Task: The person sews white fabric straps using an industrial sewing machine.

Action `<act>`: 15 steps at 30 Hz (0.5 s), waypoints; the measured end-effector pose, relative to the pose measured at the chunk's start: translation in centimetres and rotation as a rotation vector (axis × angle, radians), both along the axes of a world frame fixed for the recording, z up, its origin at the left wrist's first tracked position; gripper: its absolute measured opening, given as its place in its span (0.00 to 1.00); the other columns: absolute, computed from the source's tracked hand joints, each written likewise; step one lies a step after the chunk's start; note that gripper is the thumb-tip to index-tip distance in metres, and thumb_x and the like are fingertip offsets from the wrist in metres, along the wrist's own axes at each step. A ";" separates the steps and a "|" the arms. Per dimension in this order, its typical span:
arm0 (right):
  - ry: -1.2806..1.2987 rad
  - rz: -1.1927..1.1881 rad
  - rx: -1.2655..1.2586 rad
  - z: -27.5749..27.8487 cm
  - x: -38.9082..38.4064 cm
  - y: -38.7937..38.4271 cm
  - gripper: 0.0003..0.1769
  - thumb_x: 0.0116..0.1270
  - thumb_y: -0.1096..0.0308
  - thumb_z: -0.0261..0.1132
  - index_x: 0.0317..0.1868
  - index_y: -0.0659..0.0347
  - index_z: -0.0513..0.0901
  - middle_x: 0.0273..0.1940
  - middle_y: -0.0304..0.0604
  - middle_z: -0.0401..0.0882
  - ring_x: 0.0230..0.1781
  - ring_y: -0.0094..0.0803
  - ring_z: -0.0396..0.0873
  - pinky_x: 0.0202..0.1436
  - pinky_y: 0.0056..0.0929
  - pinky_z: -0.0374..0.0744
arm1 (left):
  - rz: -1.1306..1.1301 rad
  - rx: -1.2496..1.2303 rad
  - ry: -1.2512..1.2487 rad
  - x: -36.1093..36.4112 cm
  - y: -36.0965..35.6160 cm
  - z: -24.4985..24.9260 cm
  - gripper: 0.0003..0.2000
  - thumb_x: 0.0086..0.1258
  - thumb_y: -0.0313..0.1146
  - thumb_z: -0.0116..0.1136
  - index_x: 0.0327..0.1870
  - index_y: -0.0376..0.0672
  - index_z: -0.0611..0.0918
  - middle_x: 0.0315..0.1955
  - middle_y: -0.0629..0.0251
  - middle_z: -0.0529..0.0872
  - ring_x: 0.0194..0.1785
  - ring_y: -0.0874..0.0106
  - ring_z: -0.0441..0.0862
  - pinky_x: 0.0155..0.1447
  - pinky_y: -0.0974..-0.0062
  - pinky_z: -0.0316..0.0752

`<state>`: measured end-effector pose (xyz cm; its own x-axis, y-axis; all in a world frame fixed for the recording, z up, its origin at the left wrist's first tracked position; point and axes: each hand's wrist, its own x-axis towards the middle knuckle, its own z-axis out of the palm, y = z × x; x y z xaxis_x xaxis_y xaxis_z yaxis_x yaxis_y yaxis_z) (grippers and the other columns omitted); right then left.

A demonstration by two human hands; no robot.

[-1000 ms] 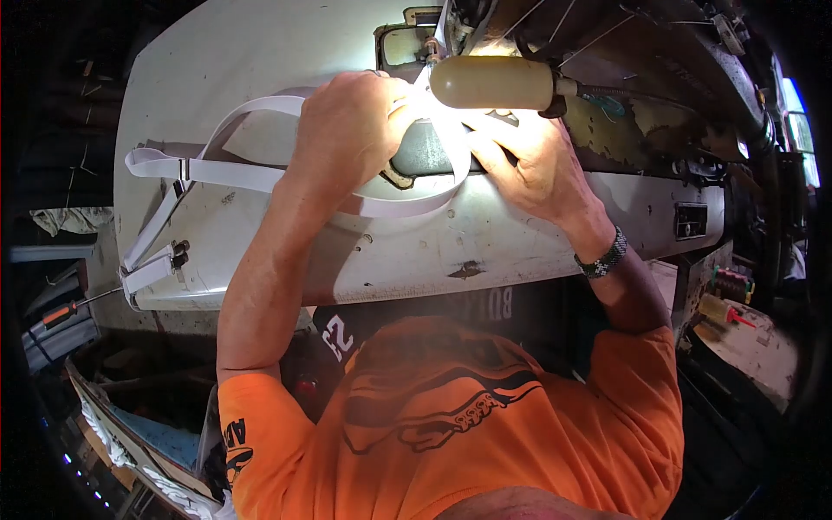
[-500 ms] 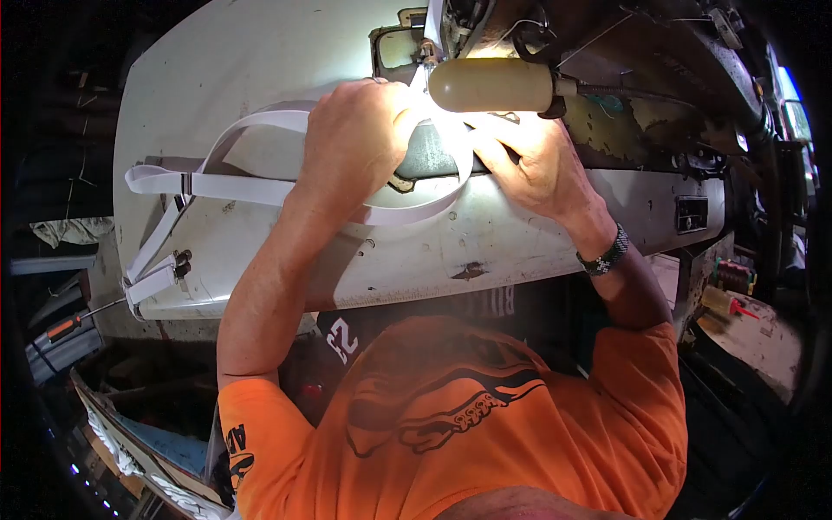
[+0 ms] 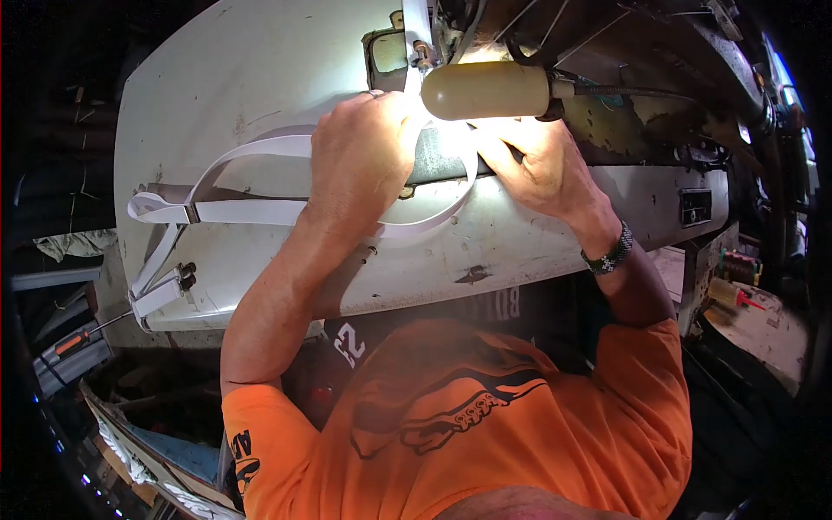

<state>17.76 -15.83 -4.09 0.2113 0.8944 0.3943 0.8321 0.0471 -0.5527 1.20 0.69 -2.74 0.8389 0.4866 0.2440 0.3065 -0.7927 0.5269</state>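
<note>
A long white strap (image 3: 251, 211) lies looped across the pale machine bed (image 3: 511, 225), with a metal slider (image 3: 191, 213) and a dark clip (image 3: 185, 276) towards its left end. My left hand (image 3: 360, 160) is closed, its curled fingers on the strap beside the needle area of a sewing machine. Opposite it, my right hand (image 3: 542, 169) has thumb and fingers drawn together at the strap's curve. Strong glare washes out both sets of fingertips, and the exact grip is hard to see. Between the hands shows a dark plate (image 3: 435, 156).
A cream-coloured lamp (image 3: 485, 91) hangs low just above my fingers. The dark machine arm (image 3: 607, 52) spans the upper right. At left lies an orange-handled screwdriver (image 3: 72, 342). Thread spools (image 3: 738, 267) stand at right.
The view has shifted slightly. The strap's left loop and slider have moved a little towards me on the bed. Both hands stay nearly in place beside the lamp.
</note>
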 end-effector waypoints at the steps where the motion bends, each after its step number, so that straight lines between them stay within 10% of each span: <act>1: 0.002 0.001 0.015 -0.1 0.0 0.0 0.12 0.69 0.66 0.66 0.46 0.62 0.92 0.35 0.51 0.84 0.42 0.48 0.76 0.51 0.44 0.76 | 0.004 -0.011 -0.007 0.0 -0.1 -0.1 0.06 0.69 0.30 0.62 0.35 0.37 0.86 0.29 0.50 0.86 0.38 0.47 0.84 0.44 0.49 0.77; 15: -0.018 0.034 0.132 7.5 1.6 -5.6 0.12 0.71 0.68 0.65 0.47 0.66 0.90 0.48 0.53 0.87 0.48 0.47 0.83 0.54 0.42 0.80 | 0.040 -0.046 0.062 0.1 0.0 0.4 0.12 0.72 0.41 0.63 0.38 0.39 0.87 0.32 0.51 0.88 0.40 0.47 0.86 0.45 0.50 0.79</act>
<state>19.40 -21.44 3.41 0.1736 0.8412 0.5121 0.8383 0.1466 -0.5250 1.26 0.71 -2.36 0.8314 0.5293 0.1690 0.3704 -0.7547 0.5415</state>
